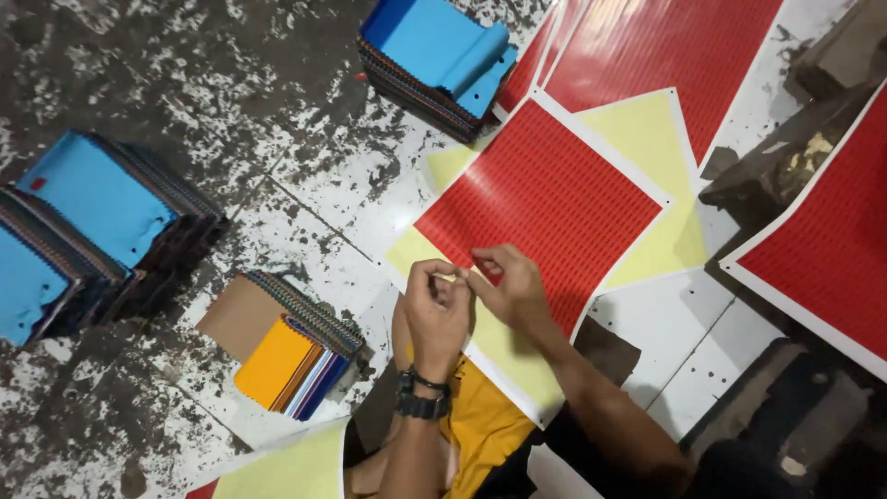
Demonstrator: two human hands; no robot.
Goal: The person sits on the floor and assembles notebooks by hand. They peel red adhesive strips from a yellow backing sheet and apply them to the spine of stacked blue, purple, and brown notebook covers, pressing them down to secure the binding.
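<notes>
Here, at lower centre, the left hand (pixel 436 310) and right hand (pixel 511 288) meet, fingertips pinched narrowly on a tiny pale sticker (pixel 449 277) over the red rectangular label sheet with white border (pixel 540 203); judging by its size, the sticker could curl or cling to a finger; more red sheets (pixel 647 46) lie upper right; blue-covered booklet stacks (pixel 92 212) sit at left and top centre (pixel 434 60); an orange-topped stack (pixel 277 360) lies lower left.
</notes>
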